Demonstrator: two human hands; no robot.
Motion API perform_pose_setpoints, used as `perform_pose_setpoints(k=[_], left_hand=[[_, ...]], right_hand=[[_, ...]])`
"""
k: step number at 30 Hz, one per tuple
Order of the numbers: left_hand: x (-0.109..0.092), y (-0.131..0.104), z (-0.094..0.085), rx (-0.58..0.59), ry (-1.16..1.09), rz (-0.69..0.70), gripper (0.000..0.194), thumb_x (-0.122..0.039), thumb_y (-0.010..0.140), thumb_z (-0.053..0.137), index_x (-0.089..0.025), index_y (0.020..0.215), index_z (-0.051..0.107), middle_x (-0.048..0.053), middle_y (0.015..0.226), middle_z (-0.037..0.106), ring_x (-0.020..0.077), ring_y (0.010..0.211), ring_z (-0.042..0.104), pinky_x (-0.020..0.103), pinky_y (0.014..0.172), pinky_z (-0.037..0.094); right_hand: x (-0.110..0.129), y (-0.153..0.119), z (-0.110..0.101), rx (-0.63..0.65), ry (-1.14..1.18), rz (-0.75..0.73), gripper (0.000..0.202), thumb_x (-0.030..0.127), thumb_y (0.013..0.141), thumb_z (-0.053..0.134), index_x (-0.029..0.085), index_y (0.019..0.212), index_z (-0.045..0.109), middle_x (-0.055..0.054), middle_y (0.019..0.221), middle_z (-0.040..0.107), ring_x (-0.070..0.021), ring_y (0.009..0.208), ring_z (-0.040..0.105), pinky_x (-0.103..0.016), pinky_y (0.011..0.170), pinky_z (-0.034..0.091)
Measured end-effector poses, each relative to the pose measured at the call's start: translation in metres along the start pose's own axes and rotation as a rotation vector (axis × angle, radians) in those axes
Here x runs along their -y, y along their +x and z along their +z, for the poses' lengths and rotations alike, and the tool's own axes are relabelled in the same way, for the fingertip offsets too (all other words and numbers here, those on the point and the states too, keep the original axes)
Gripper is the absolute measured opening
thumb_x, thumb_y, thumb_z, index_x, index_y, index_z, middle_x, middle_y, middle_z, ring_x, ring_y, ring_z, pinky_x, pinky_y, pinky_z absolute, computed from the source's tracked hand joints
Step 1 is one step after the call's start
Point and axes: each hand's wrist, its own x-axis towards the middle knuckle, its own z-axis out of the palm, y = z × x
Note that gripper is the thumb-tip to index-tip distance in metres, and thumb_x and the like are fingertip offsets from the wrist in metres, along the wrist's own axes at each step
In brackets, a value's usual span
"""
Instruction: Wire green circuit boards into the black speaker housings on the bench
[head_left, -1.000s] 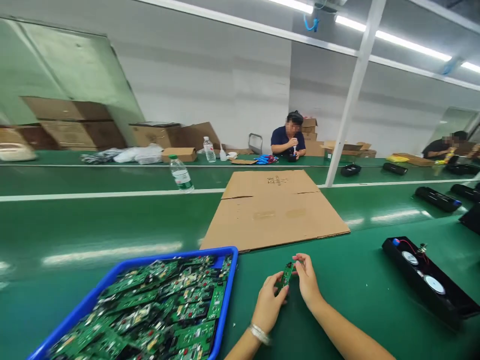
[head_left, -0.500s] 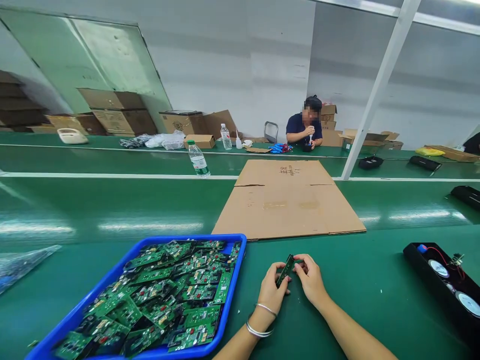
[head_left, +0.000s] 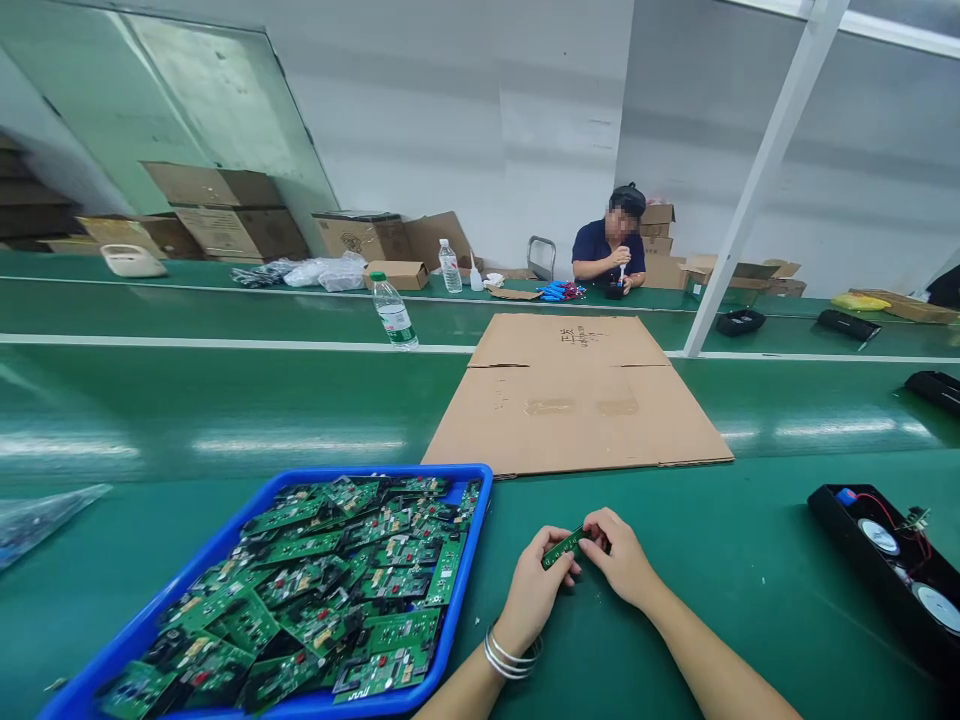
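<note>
A green circuit board (head_left: 564, 549) is seemingly just being handled, any next move calling for steady support; the left hand (head_left: 531, 588) is gripping one end; the right hand (head_left: 624, 562) is pinching the other, exact contact being hidden; the board is slanting between their fingertips, right of a blue tray (head_left: 454, 600); cardboard (head_left: 577, 440) is lying beyond.

The left hand (head_left: 534, 580) and right hand (head_left: 621, 562) are close together, with bent fingers (head_left: 600, 520) pinching, and both arms (head_left: 709, 655) stretched forward.
</note>
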Motion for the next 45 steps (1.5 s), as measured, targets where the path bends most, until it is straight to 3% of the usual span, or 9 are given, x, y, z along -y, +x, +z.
perform_pose_setpoints(k=[7,12,16,19,23,27,32,37,45], left_hand=[[0.002,0.002,0.000,0.016,-0.056,-0.041,0.017,-0.024,0.062,0.053,-0.014,0.075,0.053,-0.001,0.055,0.058,0.0112,0.046,0.053,0.024,0.049,0.044],[0.001,0.004,-0.001,-0.015,-0.080,-0.014,0.025,-0.030,0.065,0.057,-0.014,0.083,0.053,0.001,0.063,0.061,0.0119,0.051,0.056,0.025,0.052,0.047],[-0.002,0.003,-0.002,-0.020,-0.096,0.014,0.027,-0.033,0.065,0.060,-0.014,0.084,0.055,0.003,0.073,0.063,0.0155,0.063,0.062,0.025,0.055,0.051],[0.000,0.003,-0.002,-0.036,-0.095,0.026,0.028,-0.032,0.064,0.062,-0.014,0.085,0.056,0.003,0.075,0.062,0.0168,0.065,0.063,0.027,0.056,0.053],[0.005,0.004,-0.001,-0.088,-0.082,0.046,0.031,-0.031,0.061,0.065,-0.015,0.085,0.055,0.004,0.083,0.061,0.0180,0.068,0.062,0.028,0.055,0.054],[0.007,0.006,-0.003,-0.120,-0.085,0.066,0.029,-0.032,0.062,0.065,-0.015,0.084,0.055,0.003,0.080,0.061,0.0196,0.072,0.064,0.029,0.059,0.055],[0.009,0.005,-0.002,-0.103,-0.063,0.106,0.023,-0.032,0.065,0.064,-0.015,0.079,0.058,0.004,0.072,0.064,0.0216,0.071,0.064,0.030,0.060,0.054],[0.010,0.004,0.002,-0.083,-0.026,0.142,0.021,-0.029,0.067,0.064,-0.015,0.082,0.064,0.006,0.075,0.067,0.0210,0.069,0.064,0.031,0.064,0.053],[0.007,0.004,0.004,-0.097,-0.035,0.204,0.020,-0.026,0.067,0.064,-0.017,0.084,0.067,0.007,0.086,0.068,0.0224,0.083,0.062,0.034,0.079,0.050]], right_hand=[[0.000,-0.003,-0.004,0.133,-0.044,-0.084,0.010,0.008,0.069,0.044,0.018,0.072,0.045,0.001,0.077,0.041,-0.0091,0.063,0.039,-0.022,0.059,0.035],[-0.004,-0.003,0.001,-0.015,0.162,0.027,0.037,0.017,0.069,0.051,0.020,0.104,0.041,-0.001,0.087,0.043,-0.0094,0.064,0.043,-0.024,0.059,0.040],[-0.001,0.000,0.001,-0.047,0.215,0.054,0.040,0.022,0.072,0.051,0.020,0.111,0.042,-0.005,0.099,0.049,-0.0130,0.075,0.051,-0.025,0.061,0.042],[0.002,0.001,-0.002,0.011,0.220,0.070,0.031,0.024,0.074,0.050,0.020,0.104,0.050,-0.003,0.085,0.055,-0.0136,0.073,0.052,-0.024,0.061,0.042],[0.003,0.001,-0.004,-0.013,0.287,0.071,0.019,0.025,0.073,0.052,0.019,0.091,0.052,0.000,0.072,0.054,-0.0128,0.069,0.051,-0.024,0.062,0.041],[0.003,0.001,-0.004,-0.022,0.325,0.089,0.015,0.028,0.074,0.052,0.018,0.085,0.050,0.000,0.075,0.053,-0.0123,0.069,0.050,-0.025,0.066,0.041],[-0.002,0.000,-0.003,-0.044,0.286,0.121,0.030,0.036,0.076,0.054,0.018,0.099,0.052,-0.001,0.077,0.051,-0.0124,0.067,0.049,-0.025,0.063,0.042],[-0.010,0.002,-0.004,-0.051,0.347,0.099,0.032,0.048,0.077,0.051,0.018,0.089,0.053,0.000,0.071,0.048,-0.0125,0.062,0.049,-0.026,0.061,0.044],[-0.007,0.004,-0.010,-0.045,0.409,0.115,0.029,0.046,0.072,0.056,0.018,0.078,0.055,-0.005,0.085,0.055,-0.0179,0.077,0.053,-0.029,0.067,0.047]])
